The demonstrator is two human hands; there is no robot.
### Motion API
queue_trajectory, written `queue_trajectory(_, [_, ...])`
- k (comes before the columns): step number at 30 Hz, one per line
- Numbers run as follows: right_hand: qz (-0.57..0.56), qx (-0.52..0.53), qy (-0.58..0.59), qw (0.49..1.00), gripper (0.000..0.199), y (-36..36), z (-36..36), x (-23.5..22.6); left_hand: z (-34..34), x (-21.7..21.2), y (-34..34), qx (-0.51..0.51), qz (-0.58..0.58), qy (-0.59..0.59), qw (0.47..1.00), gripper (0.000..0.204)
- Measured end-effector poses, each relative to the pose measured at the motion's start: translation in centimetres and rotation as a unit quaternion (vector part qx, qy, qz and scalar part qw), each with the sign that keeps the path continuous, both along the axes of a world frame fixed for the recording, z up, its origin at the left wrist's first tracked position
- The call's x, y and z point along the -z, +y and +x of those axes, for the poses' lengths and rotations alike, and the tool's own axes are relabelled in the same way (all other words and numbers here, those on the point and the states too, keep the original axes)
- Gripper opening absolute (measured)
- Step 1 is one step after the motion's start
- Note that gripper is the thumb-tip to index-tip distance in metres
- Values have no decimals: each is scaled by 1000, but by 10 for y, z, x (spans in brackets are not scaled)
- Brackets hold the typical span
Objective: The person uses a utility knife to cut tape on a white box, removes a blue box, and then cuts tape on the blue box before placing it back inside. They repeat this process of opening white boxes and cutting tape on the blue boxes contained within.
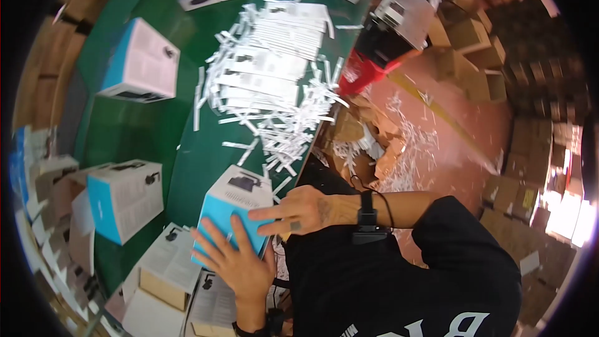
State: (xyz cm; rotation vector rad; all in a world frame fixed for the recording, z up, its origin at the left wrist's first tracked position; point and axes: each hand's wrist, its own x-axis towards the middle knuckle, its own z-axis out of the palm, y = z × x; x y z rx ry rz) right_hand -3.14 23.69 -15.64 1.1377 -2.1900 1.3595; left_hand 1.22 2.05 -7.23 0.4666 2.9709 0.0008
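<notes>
A white and blue carton (pixel 228 209) with a picture of a black device on its white face stands at the near edge of the green table. My left hand (pixel 240 262) lies flat on its blue side with the fingers spread. My right hand (pixel 296 210) reaches in from the right, two fingers stretched out onto the blue side close to my left fingertips. Its other fingers are partly hidden. Beyond the carton lies a spread of printed paper sheets (pixel 265 78), ringed by loose white paper strips (pixel 290 131).
Similar cartons stand on the left, one farther (pixel 146 62) and one nearer (pixel 134 200). Opened cartons (pixel 165 259) lie at the lower left. To the right are a red bag (pixel 362 72), a brown box with paper scraps (pixel 352 134), strips on the floor, and stacked cardboard boxes (pixel 468 37).
</notes>
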Motion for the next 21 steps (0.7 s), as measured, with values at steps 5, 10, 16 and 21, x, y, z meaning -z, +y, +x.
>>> queue_trajectory(5, [-46,44,-9,998,40,-8,6,16,0,5,8,-6,30,-21,999,90])
queue_trajectory(10, [-133,57,-13,989,37,-21,4,25,2,24,4,-27,40,76,996,98])
queue_trajectory(16, [-110,42,-10,993,35,-29,-10,17,-14,3,-9,-131,86,26,987,101])
queue_trajectory(21, [-125,-22,-9,992,29,-18,-30,4,-18,-8,-25,-150,119,-30,981,98])
